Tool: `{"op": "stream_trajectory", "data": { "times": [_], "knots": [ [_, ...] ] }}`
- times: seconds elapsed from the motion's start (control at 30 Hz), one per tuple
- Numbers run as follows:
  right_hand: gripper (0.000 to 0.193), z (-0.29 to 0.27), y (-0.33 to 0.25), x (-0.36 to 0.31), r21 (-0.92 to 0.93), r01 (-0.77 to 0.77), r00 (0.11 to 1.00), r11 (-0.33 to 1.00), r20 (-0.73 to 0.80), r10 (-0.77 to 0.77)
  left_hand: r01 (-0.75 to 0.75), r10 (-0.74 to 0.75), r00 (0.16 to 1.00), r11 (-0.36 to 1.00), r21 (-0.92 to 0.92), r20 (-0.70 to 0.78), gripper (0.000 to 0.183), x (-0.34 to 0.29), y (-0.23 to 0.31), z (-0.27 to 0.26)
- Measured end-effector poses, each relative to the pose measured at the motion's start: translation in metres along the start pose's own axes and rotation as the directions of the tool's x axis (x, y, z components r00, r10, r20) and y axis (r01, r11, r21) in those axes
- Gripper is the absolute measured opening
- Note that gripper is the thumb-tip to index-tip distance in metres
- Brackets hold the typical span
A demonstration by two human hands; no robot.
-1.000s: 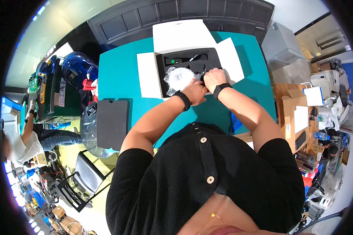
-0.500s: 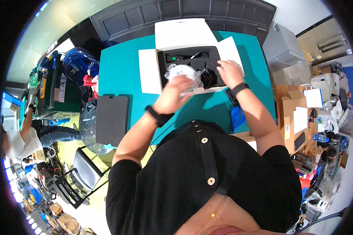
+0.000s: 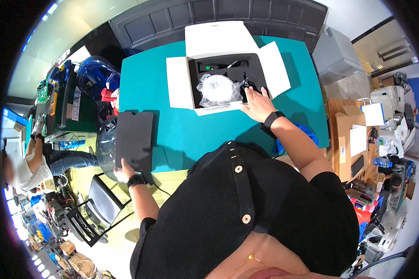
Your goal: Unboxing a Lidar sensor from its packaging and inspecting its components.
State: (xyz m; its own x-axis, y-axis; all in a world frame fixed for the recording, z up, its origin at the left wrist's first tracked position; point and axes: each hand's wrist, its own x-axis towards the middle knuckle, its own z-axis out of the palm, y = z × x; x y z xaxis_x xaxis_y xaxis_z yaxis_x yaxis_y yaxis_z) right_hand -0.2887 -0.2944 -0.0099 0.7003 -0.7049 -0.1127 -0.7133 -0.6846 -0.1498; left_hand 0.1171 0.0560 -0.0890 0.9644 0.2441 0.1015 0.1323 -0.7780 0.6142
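Note:
My left hand [image 3: 125, 172] is at the near left corner of a flat dark grey foam sheet [image 3: 136, 136], with one digit over its face and the others gripping the edge. Fingers spread, my right hand [image 3: 259, 106] rests palm down over the near right part of an open white box [image 3: 180, 88], touching a black cable bundle [image 3: 248, 83]. Inside the box lies a round white object [image 3: 217, 89] wrapped in clear plastic. Behind it, a black device with a green spot [image 3: 208, 68] sits in dark foam.
The box stands on a teal table [image 3: 209, 128]. A blue item [image 3: 305, 135] lies by my right forearm. At the left are a black chair [image 3: 102, 202], large clear and blue water bottles, and another person [image 3: 30, 169]. A cardboard box [image 3: 342, 139] stands at the right.
My left hand has left the round white object and moved down left to the foam sheet. My right hand has shifted from the box's right flap onto the cable bundle.

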Motion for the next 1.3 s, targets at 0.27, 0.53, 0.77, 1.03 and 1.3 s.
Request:
{"op": "stream_trajectory", "data": {
  "times": [0.27,0.53,0.77,1.03,1.3],
  "knots": [
    [0.04,0.006,0.032,0.004,0.495,0.126,0.882,0.86,-0.452,0.131,0.31,-0.255,0.874,0.948,-0.072,0.413,0.046,-0.012,-0.056,0.03],
    [0.018,-0.008,0.041,-0.023,0.677,0.147,0.747,0.721,-0.554,0.368,0.112,-0.141,0.94,0.988,0.107,0.312,0.065,-0.003,-0.078,0.05],
    [0.035,0.001,0.01,-0.015,0.29,0.136,0.893,0.947,-0.449,0.009,-0.007,-0.027,0.954,0.994,0.11,0.298,0.067,-0.007,-0.067,0.04],
    [0.052,0.003,0.003,0.002,0.071,-0.034,0.993,0.997,-0.109,0.042,0.262,-0.214,0.82,0.965,-0.015,0.531,0.05,-0.003,-0.079,0.051],
    [0.058,0.005,0.004,0.008,0.044,-0.074,0.997,0.996,0.028,0.072,0.457,0.037,0.781,0.648,-0.61,0.624,0.032,0.012,-0.019,-0.007]
  ]
}}
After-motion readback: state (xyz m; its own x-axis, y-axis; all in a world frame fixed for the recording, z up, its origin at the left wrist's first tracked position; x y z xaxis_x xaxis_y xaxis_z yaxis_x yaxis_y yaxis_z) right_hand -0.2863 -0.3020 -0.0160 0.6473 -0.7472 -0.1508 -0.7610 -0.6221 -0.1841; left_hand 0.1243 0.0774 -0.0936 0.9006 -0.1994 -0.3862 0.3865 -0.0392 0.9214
